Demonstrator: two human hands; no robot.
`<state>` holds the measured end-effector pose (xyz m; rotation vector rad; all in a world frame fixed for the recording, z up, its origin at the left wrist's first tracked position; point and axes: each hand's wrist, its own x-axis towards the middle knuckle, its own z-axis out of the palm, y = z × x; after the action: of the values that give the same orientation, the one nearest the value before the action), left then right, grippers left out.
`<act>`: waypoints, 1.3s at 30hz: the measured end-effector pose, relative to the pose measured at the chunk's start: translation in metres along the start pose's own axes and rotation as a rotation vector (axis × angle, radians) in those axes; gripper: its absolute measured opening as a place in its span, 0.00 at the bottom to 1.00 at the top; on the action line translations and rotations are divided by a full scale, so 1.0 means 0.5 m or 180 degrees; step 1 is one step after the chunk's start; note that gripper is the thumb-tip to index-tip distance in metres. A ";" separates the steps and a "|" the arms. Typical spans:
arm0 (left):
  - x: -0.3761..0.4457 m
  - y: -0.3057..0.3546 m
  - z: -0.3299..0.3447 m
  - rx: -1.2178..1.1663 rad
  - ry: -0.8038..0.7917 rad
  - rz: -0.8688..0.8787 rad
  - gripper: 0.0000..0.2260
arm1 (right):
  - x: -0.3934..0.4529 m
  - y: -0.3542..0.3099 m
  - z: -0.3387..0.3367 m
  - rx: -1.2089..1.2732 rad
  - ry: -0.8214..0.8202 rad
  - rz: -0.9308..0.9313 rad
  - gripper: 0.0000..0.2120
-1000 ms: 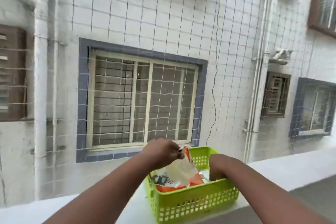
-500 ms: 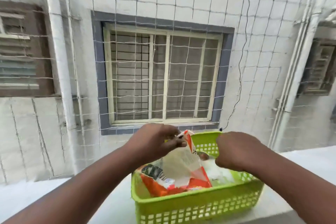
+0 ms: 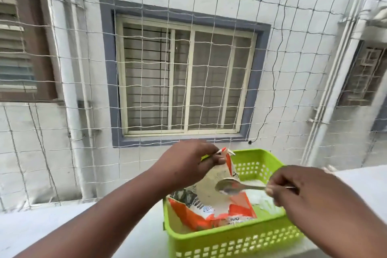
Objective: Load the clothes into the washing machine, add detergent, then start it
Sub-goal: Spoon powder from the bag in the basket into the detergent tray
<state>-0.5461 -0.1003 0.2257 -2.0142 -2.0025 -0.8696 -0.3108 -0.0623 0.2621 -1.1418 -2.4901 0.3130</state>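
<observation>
An orange and white detergent packet (image 3: 211,201) stands in a lime green plastic basket (image 3: 234,243) on a white ledge. My left hand (image 3: 188,163) pinches the packet's torn top edge and holds it up. My right hand (image 3: 299,192) pinches the handle of a metal spoon (image 3: 232,186), whose bowl hovers in front of the packet's upper half. White powder lies on the basket floor to the right of the packet. No washing machine or clothes are in view.
The white ledge (image 3: 62,222) runs across the bottom of the view. A rope safety net (image 3: 146,69) hangs just behind it. Beyond are a white wall, a grey-framed window (image 3: 184,77) and drain pipes (image 3: 71,90).
My right hand has come up out of the basket with the spoon, now held level near the packet. My left hand keeps its hold on the packet's top. The view has tilted down and closer.
</observation>
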 end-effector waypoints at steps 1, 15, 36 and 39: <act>-0.001 0.001 -0.001 -0.0077 -0.0015 -0.0039 0.16 | 0.006 -0.010 0.012 -0.0084 -0.0025 -0.0010 0.06; 0.001 0.004 0.002 -0.0712 0.0075 -0.0635 0.13 | 0.092 -0.039 0.110 -0.0156 -0.0157 -0.0331 0.11; 0.002 0.011 -0.002 -0.0904 0.0034 -0.0664 0.20 | 0.136 -0.032 0.118 0.1246 -0.1224 0.0140 0.03; 0.002 0.015 -0.005 -0.0841 0.0004 -0.0680 0.21 | 0.139 -0.030 0.117 0.1137 -0.1064 0.0096 0.01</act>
<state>-0.5398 -0.1012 0.2305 -1.9460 -2.2351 -1.2385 -0.3875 -0.0216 0.2321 -1.0453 -2.5464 0.9852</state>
